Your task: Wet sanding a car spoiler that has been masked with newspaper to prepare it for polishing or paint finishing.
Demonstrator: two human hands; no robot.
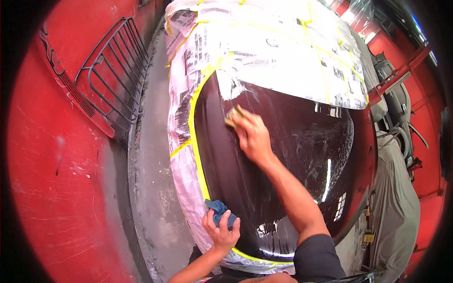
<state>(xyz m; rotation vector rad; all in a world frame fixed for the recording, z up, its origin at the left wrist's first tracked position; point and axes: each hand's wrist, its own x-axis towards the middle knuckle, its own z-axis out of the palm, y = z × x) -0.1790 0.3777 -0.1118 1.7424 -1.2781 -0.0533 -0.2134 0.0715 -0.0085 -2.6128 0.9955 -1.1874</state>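
A dark, wet car hood (283, 141) lies in front of me, bordered on its left and near edges by yellow masking tape (192, 122). My right hand (255, 137) reaches across the hood and grips a small yellowish-brown pad (234, 116), pressed to the surface near its far left part. Streaks of liquid mark the paint around it. Close to the near left corner, my left hand (222, 231) is closed around a crumpled blue cloth (221, 212), beside the tape line.
Taped newspaper sheets (269, 47) cover the car's far part and left side. On the left stand a red wall (56, 179), a black metal rack (118, 66) and a grey floor strip (163, 188). A grey-green cover (396, 203) drapes something at the right, near car parts (394, 94).
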